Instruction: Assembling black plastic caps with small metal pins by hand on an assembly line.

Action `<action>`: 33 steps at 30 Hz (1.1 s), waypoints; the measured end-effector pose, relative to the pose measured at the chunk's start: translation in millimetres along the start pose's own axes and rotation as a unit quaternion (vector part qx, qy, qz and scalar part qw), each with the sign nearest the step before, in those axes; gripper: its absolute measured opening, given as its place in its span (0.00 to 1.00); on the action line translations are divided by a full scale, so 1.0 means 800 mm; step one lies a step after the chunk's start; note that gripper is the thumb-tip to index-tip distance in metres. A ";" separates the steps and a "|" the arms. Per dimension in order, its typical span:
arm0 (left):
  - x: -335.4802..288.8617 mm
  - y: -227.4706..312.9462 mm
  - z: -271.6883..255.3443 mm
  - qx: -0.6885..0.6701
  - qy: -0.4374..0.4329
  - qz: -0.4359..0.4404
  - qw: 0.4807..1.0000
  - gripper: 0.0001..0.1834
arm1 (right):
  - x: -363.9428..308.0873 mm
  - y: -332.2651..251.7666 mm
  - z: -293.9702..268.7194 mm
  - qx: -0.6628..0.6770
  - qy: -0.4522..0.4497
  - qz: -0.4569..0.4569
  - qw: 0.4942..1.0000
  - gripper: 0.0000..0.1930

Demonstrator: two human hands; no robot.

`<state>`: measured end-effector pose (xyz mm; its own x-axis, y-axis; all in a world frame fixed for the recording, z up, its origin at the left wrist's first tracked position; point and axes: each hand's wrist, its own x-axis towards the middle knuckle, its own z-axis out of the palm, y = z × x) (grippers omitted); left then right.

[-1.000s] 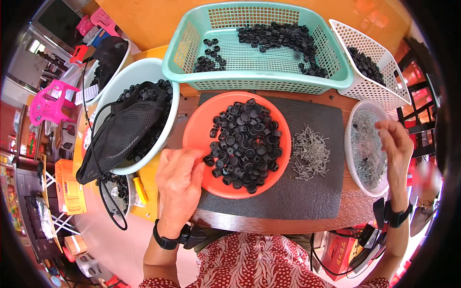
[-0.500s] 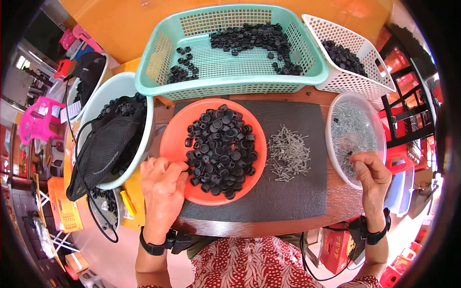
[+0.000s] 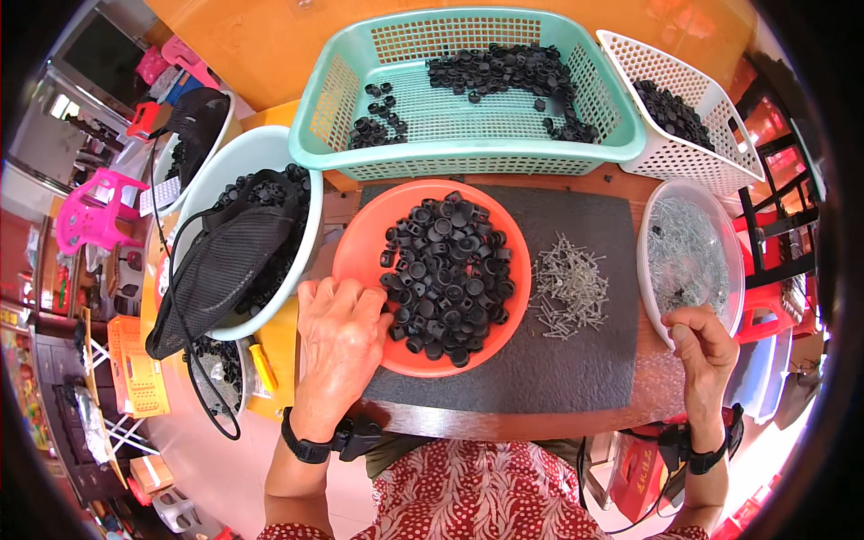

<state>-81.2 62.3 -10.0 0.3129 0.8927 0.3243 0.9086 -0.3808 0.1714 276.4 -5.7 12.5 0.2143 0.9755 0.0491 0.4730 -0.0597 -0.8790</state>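
Note:
An orange-red bowl [image 3: 360, 245] full of small black plastic caps [image 3: 447, 270] sits on a dark mat [image 3: 585, 378]. My left hand [image 3: 342, 328] is at its left rim, fingers curled in beside the nearest caps. Its fingertips are partly hidden, so I cannot make out what they hold. My right hand [image 3: 704, 349] is pinched at the near rim of a clear tub [image 3: 735, 236] of thin metal pins or screws [image 3: 688, 238]. Anything between thumb and finger is too small to name. Between the bowls lies a loose pile of metal screws [image 3: 571, 288].
Behind stand a green basket [image 3: 468, 164] and a white basket [image 3: 693, 164], both with black caps. At left, a pale tub [image 3: 310, 243] holds more caps and a black mesh bag [image 3: 216, 270]. A yellow-handled tool [image 3: 263, 367] lies near it. A black cable [image 3: 193, 378] hangs there.
My right hand has drawn back from over the clear tub to its near rim. My left hand stays at the bowl's left rim. The whole view has shifted slightly.

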 end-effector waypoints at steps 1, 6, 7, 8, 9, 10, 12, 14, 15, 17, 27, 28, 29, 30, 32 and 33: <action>0.000 -0.001 0.002 0.007 0.011 0.020 1.000 0.12 | 0.000 -0.001 0.003 0.006 -0.001 0.005 1.000 0.04; -0.004 -0.004 0.007 0.014 0.040 0.049 0.998 0.12 | -0.004 -0.003 0.009 0.015 0.000 0.003 1.000 0.04; -0.006 -0.007 0.007 0.003 0.059 0.049 0.997 0.11 | -0.005 -0.005 0.010 0.015 0.000 0.002 1.000 0.04; -0.007 -0.009 0.007 -0.008 0.079 0.048 0.996 0.11 | -0.006 -0.007 0.012 0.012 0.000 -0.003 1.000 0.05; -0.008 -0.009 0.005 -0.008 0.079 0.049 0.996 0.11 | -0.007 -0.009 0.013 0.008 -0.001 -0.008 1.000 0.05; -0.008 -0.009 0.002 -0.010 0.070 0.042 0.997 0.11 | -0.007 -0.010 0.017 0.008 0.000 -0.008 1.000 0.05; -0.009 -0.008 -0.001 -0.010 0.061 0.036 0.997 0.12 | -0.007 -0.009 0.029 0.001 0.001 -0.064 0.998 0.06; -0.010 -0.008 -0.002 -0.015 0.051 0.025 0.998 0.13 | -0.008 -0.008 0.036 0.002 -0.005 -0.074 0.997 0.07; -0.011 -0.009 -0.002 -0.013 0.051 0.023 0.998 0.13 | -0.008 -0.008 0.039 0.003 -0.011 -0.083 0.997 0.08; -0.010 -0.013 -0.003 -0.036 0.042 0.011 0.998 0.14 | -0.008 -0.010 0.042 0.003 -0.015 -0.080 0.997 0.08; 0.000 -0.015 0.001 -0.040 0.006 0.031 0.999 0.11 | -0.012 -0.006 0.053 -0.002 -0.035 -0.109 0.993 0.07; -0.001 -0.016 -0.001 -0.037 0.017 0.038 0.998 0.11 | -0.013 -0.007 0.054 -0.003 -0.034 -0.108 0.994 0.07; -0.003 -0.016 -0.003 -0.034 0.027 0.044 0.998 0.11 | -0.015 -0.009 0.057 0.012 -0.035 -0.098 0.994 0.07; -0.004 -0.013 -0.005 -0.037 0.026 0.047 0.998 0.11 | -0.016 -0.010 0.059 0.025 -0.034 -0.086 0.995 0.07; -0.010 -0.001 -0.016 -0.081 0.059 0.023 0.995 0.12 | -0.018 -0.015 0.061 0.027 -0.044 -0.071 0.996 0.07; -0.014 0.006 -0.024 -0.136 0.039 0.016 0.990 0.14 | -0.019 -0.019 0.063 0.031 -0.056 -0.057 0.996 0.07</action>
<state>-85.4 46.0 5.0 0.3089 0.8617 0.4025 0.7875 -0.4690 0.3998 223.0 -9.3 1.6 0.0635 0.9931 0.0989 0.4346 0.0617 -0.8985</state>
